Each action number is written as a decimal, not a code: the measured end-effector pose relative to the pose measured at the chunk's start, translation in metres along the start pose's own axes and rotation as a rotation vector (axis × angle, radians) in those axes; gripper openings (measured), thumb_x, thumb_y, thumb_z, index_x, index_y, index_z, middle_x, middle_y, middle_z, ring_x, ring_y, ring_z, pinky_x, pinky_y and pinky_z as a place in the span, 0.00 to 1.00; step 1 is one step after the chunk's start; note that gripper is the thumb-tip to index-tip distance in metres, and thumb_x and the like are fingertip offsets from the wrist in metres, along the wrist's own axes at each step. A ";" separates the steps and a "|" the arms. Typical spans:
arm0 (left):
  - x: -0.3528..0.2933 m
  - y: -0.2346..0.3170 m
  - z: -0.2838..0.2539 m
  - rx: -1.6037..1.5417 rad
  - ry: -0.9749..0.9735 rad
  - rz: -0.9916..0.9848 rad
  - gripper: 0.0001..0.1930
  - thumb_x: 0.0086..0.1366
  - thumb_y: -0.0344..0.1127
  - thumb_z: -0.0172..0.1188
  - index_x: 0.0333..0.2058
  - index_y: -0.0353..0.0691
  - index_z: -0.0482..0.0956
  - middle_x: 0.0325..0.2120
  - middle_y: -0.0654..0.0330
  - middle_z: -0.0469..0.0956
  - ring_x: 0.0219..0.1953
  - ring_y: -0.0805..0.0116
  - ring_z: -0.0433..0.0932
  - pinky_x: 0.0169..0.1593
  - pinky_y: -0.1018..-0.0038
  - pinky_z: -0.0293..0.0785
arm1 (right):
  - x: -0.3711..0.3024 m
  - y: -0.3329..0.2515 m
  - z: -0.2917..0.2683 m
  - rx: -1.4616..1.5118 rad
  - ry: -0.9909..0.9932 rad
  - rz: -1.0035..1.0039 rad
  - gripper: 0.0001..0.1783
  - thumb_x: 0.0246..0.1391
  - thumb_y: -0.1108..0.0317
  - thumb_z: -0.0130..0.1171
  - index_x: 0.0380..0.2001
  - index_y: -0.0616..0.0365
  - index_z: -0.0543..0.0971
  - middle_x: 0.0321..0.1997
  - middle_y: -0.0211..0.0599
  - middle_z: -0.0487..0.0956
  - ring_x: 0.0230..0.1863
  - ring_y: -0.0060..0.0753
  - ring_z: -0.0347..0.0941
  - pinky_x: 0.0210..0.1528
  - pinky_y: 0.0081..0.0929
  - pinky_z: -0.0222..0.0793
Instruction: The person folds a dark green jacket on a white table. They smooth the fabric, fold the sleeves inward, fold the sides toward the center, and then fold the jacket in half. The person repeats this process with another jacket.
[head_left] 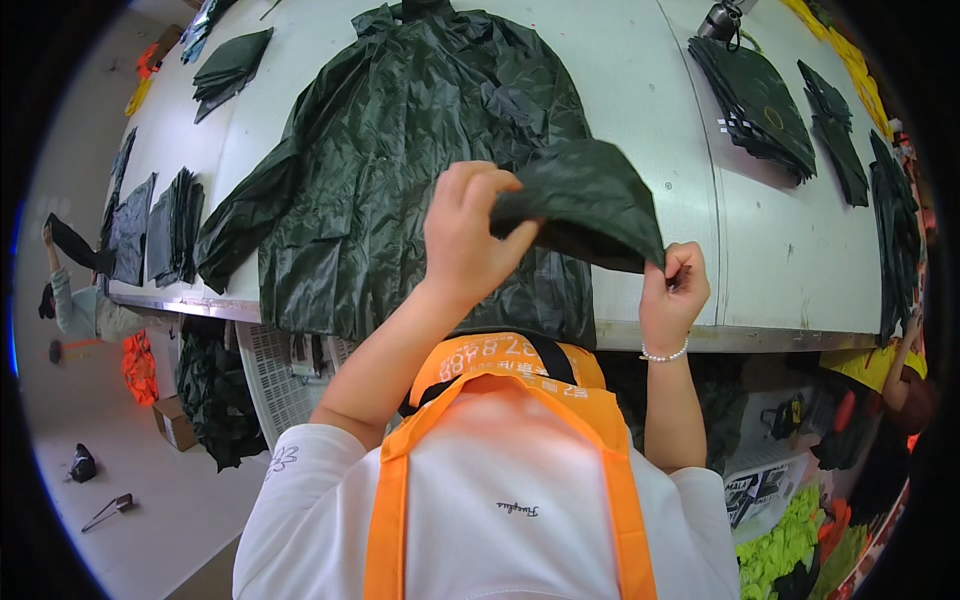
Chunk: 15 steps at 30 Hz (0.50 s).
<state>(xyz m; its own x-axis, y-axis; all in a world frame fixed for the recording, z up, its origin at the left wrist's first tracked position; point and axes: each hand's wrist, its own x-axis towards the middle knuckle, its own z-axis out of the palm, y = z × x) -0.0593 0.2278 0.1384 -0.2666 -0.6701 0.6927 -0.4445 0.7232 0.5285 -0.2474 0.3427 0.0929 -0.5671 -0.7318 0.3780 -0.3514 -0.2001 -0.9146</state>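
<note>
The left hand [465,232], half curled, holds one end of the dark cloth [595,190] between thumb and fingers; the right hand [677,290] pinches its other corner. The cloth hangs over the jacket [390,190] on the table [650,90]; any join is unclear. The collar is cut off.

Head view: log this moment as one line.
left hand: holding dark green fabric; right hand: pinching its edge; green jacket: spread on table

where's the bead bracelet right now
In the head view's right half, the bead bracelet is worn just below the right hand, near the table edge.
</note>
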 end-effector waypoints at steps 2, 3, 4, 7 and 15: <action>-0.003 0.002 0.001 -0.035 -0.024 0.106 0.16 0.39 0.25 0.73 0.26 0.39 0.74 0.22 0.62 0.74 0.27 0.61 0.73 0.31 0.73 0.70 | -0.005 -0.001 0.003 0.024 -0.049 -0.002 0.15 0.47 0.84 0.53 0.21 0.55 0.59 0.18 0.22 0.58 0.21 0.12 0.50 0.22 0.12 0.47; -0.007 -0.001 0.003 -0.059 -0.059 0.131 0.16 0.39 0.26 0.73 0.26 0.39 0.74 0.23 0.61 0.74 0.27 0.62 0.73 0.31 0.73 0.70 | -0.007 0.000 0.002 0.023 -0.063 0.027 0.15 0.47 0.84 0.53 0.20 0.55 0.59 0.18 0.21 0.58 0.21 0.12 0.50 0.22 0.12 0.47; -0.009 -0.003 0.004 -0.083 -0.095 0.156 0.16 0.40 0.26 0.73 0.27 0.39 0.74 0.25 0.60 0.75 0.28 0.62 0.73 0.32 0.73 0.70 | -0.008 -0.002 0.000 -0.015 -0.092 0.054 0.15 0.47 0.84 0.53 0.20 0.55 0.59 0.18 0.21 0.58 0.21 0.12 0.49 0.22 0.12 0.47; -0.004 -0.003 0.003 -0.100 -0.089 0.233 0.18 0.40 0.30 0.74 0.29 0.39 0.74 0.29 0.59 0.77 0.30 0.61 0.75 0.33 0.72 0.71 | -0.013 -0.005 -0.008 -0.076 -0.134 0.117 0.16 0.47 0.84 0.54 0.20 0.55 0.59 0.18 0.21 0.58 0.21 0.11 0.49 0.22 0.12 0.46; -0.020 0.004 0.018 -0.094 -0.244 0.190 0.22 0.38 0.34 0.74 0.34 0.39 0.75 0.32 0.59 0.77 0.33 0.60 0.76 0.36 0.70 0.72 | -0.016 -0.017 -0.010 0.324 0.028 0.411 0.18 0.47 0.83 0.56 0.20 0.55 0.58 0.19 0.20 0.57 0.21 0.11 0.48 0.22 0.12 0.46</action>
<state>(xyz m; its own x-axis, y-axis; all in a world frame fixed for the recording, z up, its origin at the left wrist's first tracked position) -0.0709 0.2406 0.1180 -0.5393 -0.5334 0.6516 -0.2889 0.8440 0.4518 -0.2396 0.3644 0.1039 -0.6308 -0.7756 -0.0215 0.1498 -0.0946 -0.9842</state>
